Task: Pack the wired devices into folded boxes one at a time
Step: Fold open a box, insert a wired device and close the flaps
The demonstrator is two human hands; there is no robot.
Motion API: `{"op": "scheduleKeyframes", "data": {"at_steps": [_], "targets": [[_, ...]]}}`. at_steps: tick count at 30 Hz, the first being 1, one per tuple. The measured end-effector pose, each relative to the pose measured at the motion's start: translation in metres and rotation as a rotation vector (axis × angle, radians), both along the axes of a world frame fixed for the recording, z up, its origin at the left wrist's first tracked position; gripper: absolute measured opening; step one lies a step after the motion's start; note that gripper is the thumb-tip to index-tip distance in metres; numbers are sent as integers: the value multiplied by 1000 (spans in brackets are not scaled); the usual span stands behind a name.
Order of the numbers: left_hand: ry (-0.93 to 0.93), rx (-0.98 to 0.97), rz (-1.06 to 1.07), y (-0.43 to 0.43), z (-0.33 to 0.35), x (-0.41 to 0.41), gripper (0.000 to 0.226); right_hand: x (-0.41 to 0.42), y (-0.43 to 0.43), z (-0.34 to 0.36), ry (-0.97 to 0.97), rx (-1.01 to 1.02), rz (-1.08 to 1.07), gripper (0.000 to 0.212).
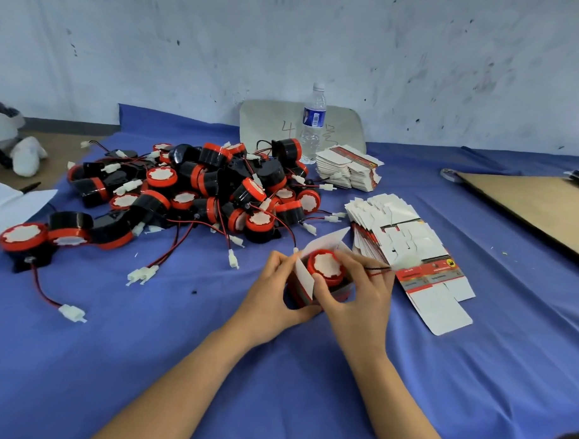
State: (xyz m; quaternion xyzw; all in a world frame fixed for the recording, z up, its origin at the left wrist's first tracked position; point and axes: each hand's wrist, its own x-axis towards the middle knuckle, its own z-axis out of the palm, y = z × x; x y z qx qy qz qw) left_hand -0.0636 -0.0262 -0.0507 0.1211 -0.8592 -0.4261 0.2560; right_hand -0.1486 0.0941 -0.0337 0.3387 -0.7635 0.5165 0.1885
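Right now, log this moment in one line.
step: device half in open box | left hand: holds box | right hand: grips device | pile of devices: behind-left | flat boxes: right

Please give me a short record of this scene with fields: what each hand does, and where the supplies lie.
left hand: grips the open box
right hand: holds the device, partly inside the box
wire: trails out over the right hand's fingers
pile of devices: behind-left of the hands, on the blue cloth
flat boxes: stacked to the right of the hands
water bottle: upright at the back
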Motion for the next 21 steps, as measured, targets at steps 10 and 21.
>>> {"op": "scheduleKeyframes", "data": {"at_steps": [10, 21], "targets": [[40, -151, 4, 5, 0, 4, 82, -6, -5, -14, 8, 199, 13, 25], [19, -346, 139, 19, 12, 7, 29, -1, 1, -3, 132, -372, 88, 62]]}}
